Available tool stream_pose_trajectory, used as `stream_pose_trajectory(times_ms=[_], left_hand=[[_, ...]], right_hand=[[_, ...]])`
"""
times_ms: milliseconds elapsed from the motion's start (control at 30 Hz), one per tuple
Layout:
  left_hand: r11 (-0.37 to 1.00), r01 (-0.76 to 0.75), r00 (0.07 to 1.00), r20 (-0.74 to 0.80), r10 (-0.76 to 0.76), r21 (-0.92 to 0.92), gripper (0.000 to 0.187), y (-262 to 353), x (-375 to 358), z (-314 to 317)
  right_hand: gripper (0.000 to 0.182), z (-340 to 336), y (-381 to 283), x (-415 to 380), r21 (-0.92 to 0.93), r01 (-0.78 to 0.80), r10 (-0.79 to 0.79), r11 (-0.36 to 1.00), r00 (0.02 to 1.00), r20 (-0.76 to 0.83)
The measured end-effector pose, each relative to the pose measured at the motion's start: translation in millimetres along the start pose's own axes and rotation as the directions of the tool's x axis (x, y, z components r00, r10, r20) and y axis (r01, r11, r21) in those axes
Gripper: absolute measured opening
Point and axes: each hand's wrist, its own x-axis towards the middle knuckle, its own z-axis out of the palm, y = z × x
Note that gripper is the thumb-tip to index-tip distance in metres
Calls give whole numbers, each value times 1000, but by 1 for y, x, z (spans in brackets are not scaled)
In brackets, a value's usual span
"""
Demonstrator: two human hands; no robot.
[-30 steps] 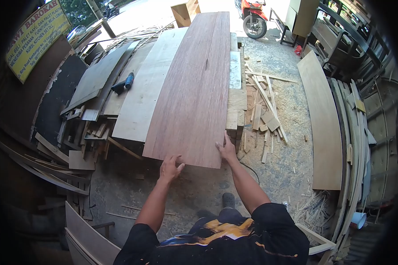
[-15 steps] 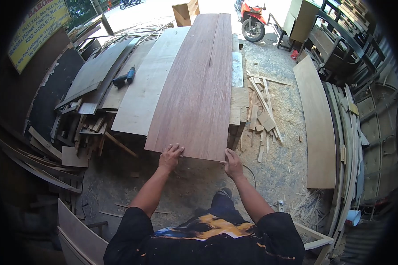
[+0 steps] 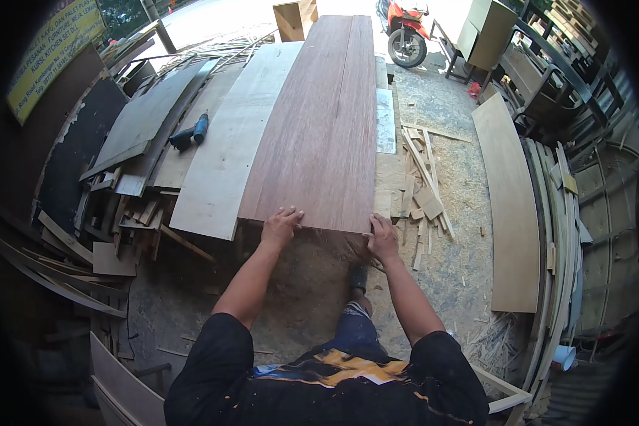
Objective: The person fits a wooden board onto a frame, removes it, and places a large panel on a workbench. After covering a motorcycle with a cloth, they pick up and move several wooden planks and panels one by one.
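A long reddish-brown plywood sheet [image 3: 319,135] lies lengthwise in front of me, partly over a pale board [image 3: 224,156]. My left hand [image 3: 282,226] grips its near edge toward the left corner, fingers on the top face. At the near right corner, my right hand [image 3: 383,239] holds the edge with its fingers bent over it. The undersides of both grips are hidden. Left of the pale board, a blue and black cordless drill [image 3: 192,133] rests on another board.
Wood offcuts [image 3: 426,184] and sawdust litter the floor at right. A tall plywood panel [image 3: 505,213] leans beside stacked planks [image 3: 547,213]. More boards [image 3: 149,113] are piled at left. A red motorbike [image 3: 406,35] stands at the back.
The reddish plywood sheet has slid away from me, its near edge now behind the pale board's near end. Both hands moved forward with it, and a leg has come forward beneath.
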Motion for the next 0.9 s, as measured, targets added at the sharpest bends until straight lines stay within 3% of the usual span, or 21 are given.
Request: stream_pose_trajectory(times_ms=[367,567,733,900], left_hand=[[998,46,998,-36,-47,-51,24,-17,76,10],[999,-17,996,-91,13,-42,30,-21,71,17],[999,-20,999,-50,18,-28,32,-26,78,17],[999,-17,998,-63,14,-34,34,-26,101,15]], right_hand=[[55,16,30,76,51,18,-18,999,1000,14],[60,11,28,71,90,42,-44,995,999,14],[57,17,32,77,137,61,-56,989,998,-40],[55,18,36,98,90,-3,2,996,1000,13]])
